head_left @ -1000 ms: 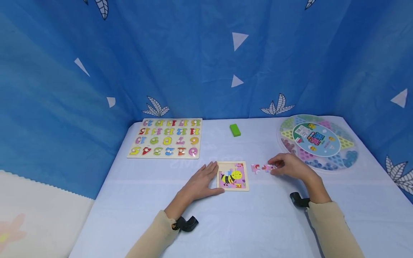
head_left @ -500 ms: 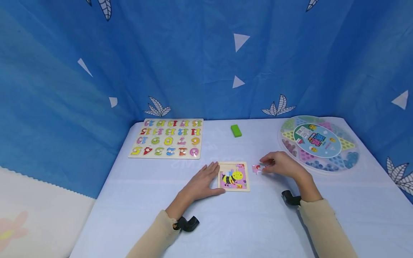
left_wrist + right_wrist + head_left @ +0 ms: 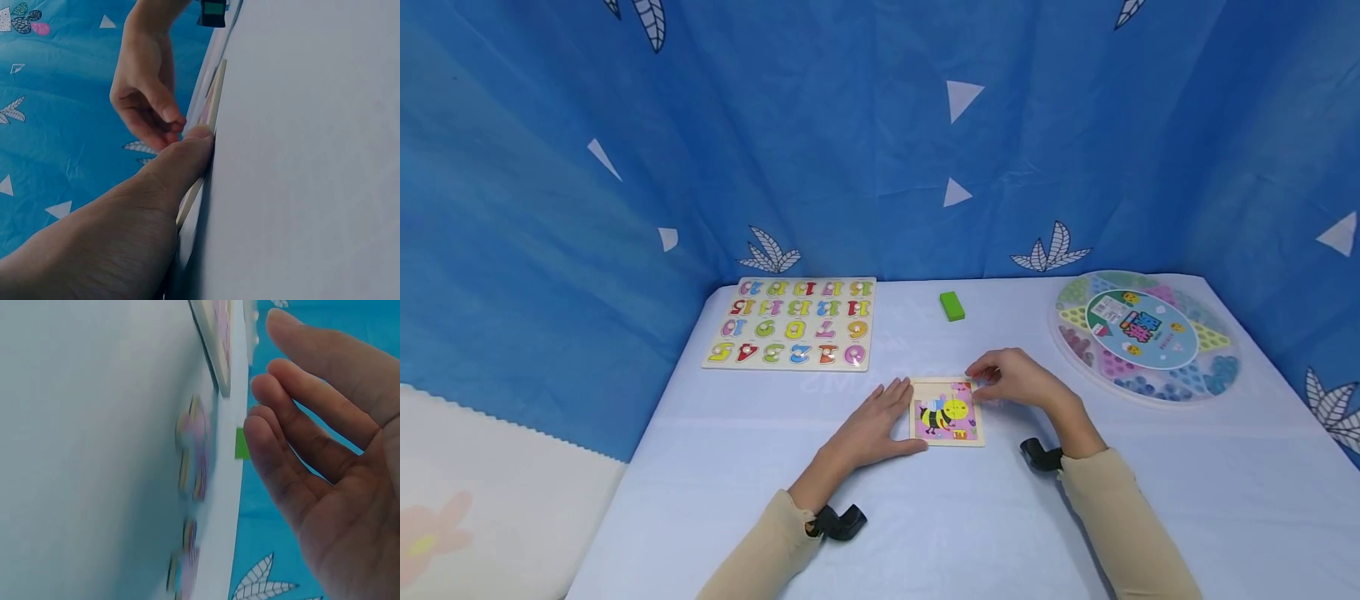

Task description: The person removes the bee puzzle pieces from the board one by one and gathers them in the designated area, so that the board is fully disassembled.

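A small square wooden tray puzzle (image 3: pixel 946 435) with a bee picture lies on the table, part of its upper left bare wood. Spread at its left side, my left hand (image 3: pixel 871 427) steadies it, fingertips by the upper left corner and thumb at the lower edge. My right hand (image 3: pixel 1018 382) hovers at the upper right corner, fingers loosely bent; in the right wrist view thumb and fingers stand apart with nothing visible between them. Below that hand, two loose puzzle pieces (image 3: pixel 195 440) lie on the table, blurred; in the head view the hand mostly hides them.
A wooden number board (image 3: pixel 790 325) lies at the back left. Behind the puzzle is a green block (image 3: pixel 952 306). A clear round bead box (image 3: pixel 1146 337) sits at the back right. A blue patterned curtain (image 3: pixel 880 142) rises along the table's far edge.
My right hand has moved left from over the loose pieces to the tray puzzle's upper right corner. The left hand stays at the tray's left side.
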Demonstrator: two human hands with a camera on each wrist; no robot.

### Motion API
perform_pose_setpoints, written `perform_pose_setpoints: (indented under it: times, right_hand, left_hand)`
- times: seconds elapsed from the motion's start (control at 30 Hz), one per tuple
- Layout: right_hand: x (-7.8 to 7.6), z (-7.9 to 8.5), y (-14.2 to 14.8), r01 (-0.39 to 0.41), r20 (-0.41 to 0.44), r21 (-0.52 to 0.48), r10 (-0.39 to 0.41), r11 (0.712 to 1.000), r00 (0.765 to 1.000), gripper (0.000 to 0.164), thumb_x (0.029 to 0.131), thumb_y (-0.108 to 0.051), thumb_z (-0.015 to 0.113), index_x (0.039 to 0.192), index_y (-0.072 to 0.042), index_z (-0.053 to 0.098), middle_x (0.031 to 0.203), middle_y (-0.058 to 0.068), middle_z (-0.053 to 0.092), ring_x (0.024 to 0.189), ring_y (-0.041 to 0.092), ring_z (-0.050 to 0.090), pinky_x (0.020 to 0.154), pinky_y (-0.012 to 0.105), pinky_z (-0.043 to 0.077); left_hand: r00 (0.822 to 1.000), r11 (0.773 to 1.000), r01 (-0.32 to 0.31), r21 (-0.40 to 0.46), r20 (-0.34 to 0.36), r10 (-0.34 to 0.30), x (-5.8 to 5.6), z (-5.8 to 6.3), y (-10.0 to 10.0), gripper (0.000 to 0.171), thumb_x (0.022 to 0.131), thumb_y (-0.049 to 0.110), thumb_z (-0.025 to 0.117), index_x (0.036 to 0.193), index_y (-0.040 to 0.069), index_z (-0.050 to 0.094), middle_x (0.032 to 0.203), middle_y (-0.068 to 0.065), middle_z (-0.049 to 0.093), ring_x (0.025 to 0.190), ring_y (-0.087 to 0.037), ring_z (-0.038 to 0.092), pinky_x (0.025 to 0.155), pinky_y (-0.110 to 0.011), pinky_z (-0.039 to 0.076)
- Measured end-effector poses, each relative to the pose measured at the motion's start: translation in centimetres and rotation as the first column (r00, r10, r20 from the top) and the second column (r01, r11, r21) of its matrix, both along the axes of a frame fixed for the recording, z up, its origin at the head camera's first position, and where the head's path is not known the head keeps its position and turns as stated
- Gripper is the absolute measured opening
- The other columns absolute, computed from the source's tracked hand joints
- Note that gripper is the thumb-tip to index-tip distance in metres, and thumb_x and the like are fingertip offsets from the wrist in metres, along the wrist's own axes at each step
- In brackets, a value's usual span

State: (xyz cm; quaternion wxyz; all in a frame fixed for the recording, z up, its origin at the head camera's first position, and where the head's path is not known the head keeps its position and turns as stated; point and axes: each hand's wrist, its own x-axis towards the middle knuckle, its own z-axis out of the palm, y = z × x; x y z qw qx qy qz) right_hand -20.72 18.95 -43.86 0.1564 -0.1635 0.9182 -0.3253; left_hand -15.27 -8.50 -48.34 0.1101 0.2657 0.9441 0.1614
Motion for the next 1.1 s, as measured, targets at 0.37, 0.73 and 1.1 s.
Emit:
perform_pose_setpoints:
  times: [0.37, 0.73, 1.1]
  right_hand:
    - [0.1, -0.5, -1.5, -0.005, 0.004, 0.039, 0.004, 0.999, 1.0, 0.036, 0.075, -0.017, 0.084, 0.109, -0.011, 0.073, 0.101, 0.002, 0.069, 0.09, 0.018, 0.055, 0.084, 0.032, 0.055]
    - [0.2, -0.6, -1.8, -0.011, 0.002, 0.066, 0.011, 0.998, 1.0, 0.037, 0.074, -0.02, 0.085, 0.108, -0.011, 0.074, 0.1, 0.001, 0.068, 0.089, 0.017, 0.055, 0.085, 0.033, 0.055]
    - [0.4, -0.6, -2.1, -0.018, -0.033, 0.112, 0.022, 0.993, 0.999, 0.034, 0.074, -0.02, 0.085, 0.105, -0.011, 0.075, 0.096, 0.0, 0.066, 0.087, 0.016, 0.055, 0.083, 0.032, 0.056]
  left_hand:
    - [1.0, 1.0, 0.002, -0.003, 0.002, -0.002, 0.0, 0.1, 0.0, 0.095, 0.087, 0.066, 0.056, 0.156, 0.011, 0.022, 0.165, -0.003, 0.016, 0.153, -0.016, 0.012, 0.126, -0.037, 0.014]
    - [1.0, 1.0, -0.002, 0.004, 0.013, 0.002, 0.1, -0.1, 0.0, 0.094, 0.087, 0.066, 0.056, 0.156, 0.011, 0.022, 0.165, -0.002, 0.016, 0.153, -0.016, 0.011, 0.126, -0.037, 0.013]
    - [1.0, 1.0, 0.0, -0.006, 0.011, 0.0, 0.0, -0.3, 0.0, 0.095, 0.087, 0.067, 0.055, 0.156, 0.011, 0.021, 0.165, -0.001, 0.015, 0.153, -0.015, 0.01, 0.126, -0.037, 0.013]
